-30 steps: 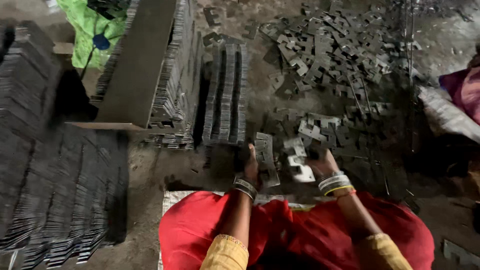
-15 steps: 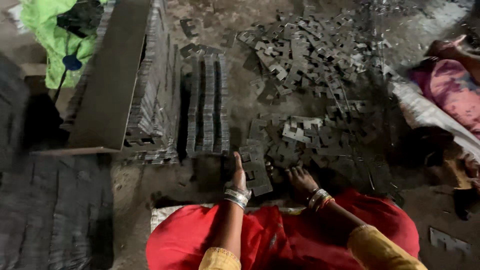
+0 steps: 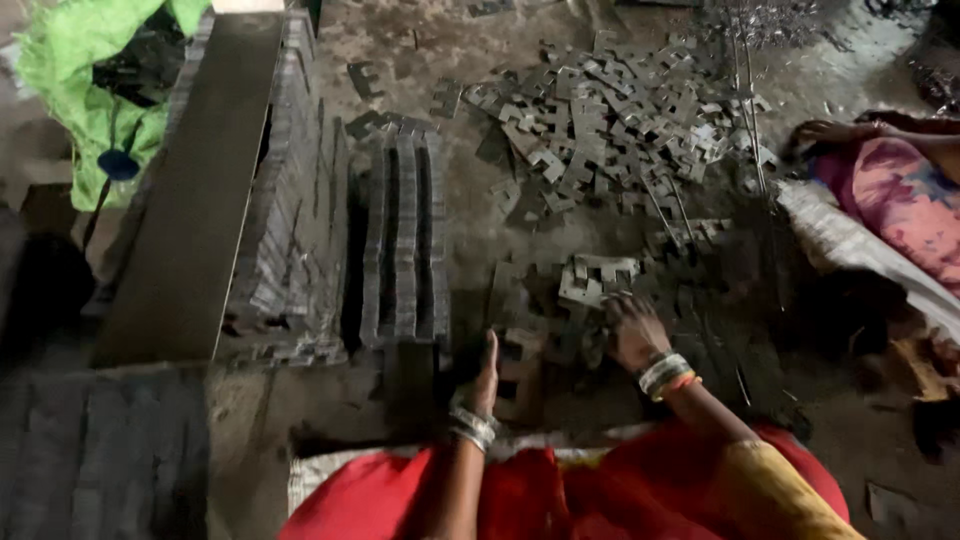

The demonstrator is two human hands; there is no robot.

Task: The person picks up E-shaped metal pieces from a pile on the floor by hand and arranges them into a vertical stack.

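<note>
Down on a grimy, dark workshop floor (image 3: 470, 60), grit everywhere. The left hand (image 3: 484, 372) stands edge-on against a small stack of plates (image 3: 520, 365), fingers straight and together, gripping nothing. The right hand (image 3: 632, 332) lies palm-down, fingers curled over loose E-shaped metal plates (image 3: 592, 280); whether it has hold of one, I cannot tell. A big scattered heap (image 3: 610, 130) lies beyond. Neat upright rows (image 3: 405, 240) stand left, beside a long block (image 3: 185, 200). Another person's pink sleeve (image 3: 905, 205) is far right.
</note>
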